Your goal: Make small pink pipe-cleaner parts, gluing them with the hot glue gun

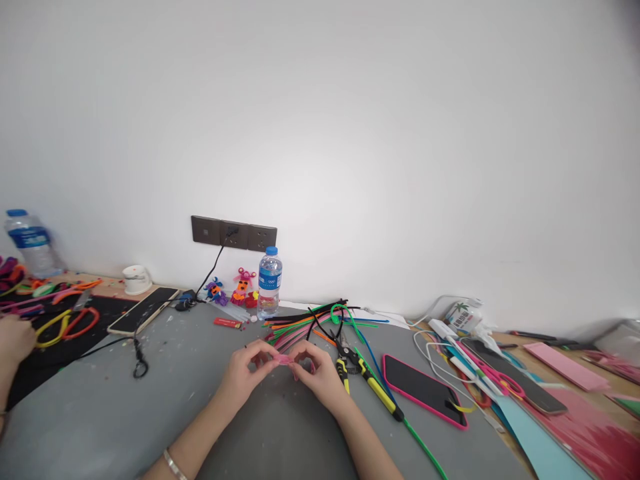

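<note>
My left hand [253,365] and my right hand [316,373] meet over the grey mat, fingertips pinched on a small pink pipe cleaner [283,359]. Part of the pink piece shows beneath my right fingers; the rest is hidden. Just beyond lies a loose bundle of coloured pipe cleaners [300,325], black, green, orange and pink. To the right of my right hand rest pliers [377,387] with yellow and black handles. A long green pipe cleaner [425,447] runs out past them.
A water bottle [270,283] stands by the wall beside small pipe-cleaner figures [243,287]. A pink-cased phone [425,390] lies right; another phone [144,311] and a black cable lie left. Scissors [67,328] and another person's hand [15,340] are at far left. Coloured sheets [590,427] cover the right side.
</note>
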`<state>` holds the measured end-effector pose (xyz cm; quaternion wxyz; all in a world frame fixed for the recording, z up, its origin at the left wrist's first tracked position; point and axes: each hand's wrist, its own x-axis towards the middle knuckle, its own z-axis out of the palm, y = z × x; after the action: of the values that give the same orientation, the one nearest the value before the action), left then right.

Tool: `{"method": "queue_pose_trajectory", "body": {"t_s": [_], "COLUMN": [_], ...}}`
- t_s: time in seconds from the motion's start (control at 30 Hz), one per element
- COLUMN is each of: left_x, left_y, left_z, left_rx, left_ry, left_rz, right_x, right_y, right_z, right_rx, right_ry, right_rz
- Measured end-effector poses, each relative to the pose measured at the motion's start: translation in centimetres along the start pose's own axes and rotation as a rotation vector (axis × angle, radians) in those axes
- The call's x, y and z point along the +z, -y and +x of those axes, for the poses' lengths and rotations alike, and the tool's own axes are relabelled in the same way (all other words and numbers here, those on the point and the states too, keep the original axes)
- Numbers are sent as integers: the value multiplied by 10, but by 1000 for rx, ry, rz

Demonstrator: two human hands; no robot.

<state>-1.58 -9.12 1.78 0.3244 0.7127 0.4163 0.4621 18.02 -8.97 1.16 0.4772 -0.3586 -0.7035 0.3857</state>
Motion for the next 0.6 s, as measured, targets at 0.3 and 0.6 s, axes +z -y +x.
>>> {"method": "queue_pose_trajectory", "body": {"t_s": [0.3, 0.6], "left_x": [2, 3], "left_y": [2, 3], "left_z": [-1, 1], "left_rx": [-83, -179], "left_ry": [-5, 10], "left_rz": [-146, -308], "right_x": [0, 1], "right_y": [-3, -1], "right_z": [0, 0], "right_rx": [2, 6], "right_ry": [-12, -18], "right_rz": [2, 40]}}
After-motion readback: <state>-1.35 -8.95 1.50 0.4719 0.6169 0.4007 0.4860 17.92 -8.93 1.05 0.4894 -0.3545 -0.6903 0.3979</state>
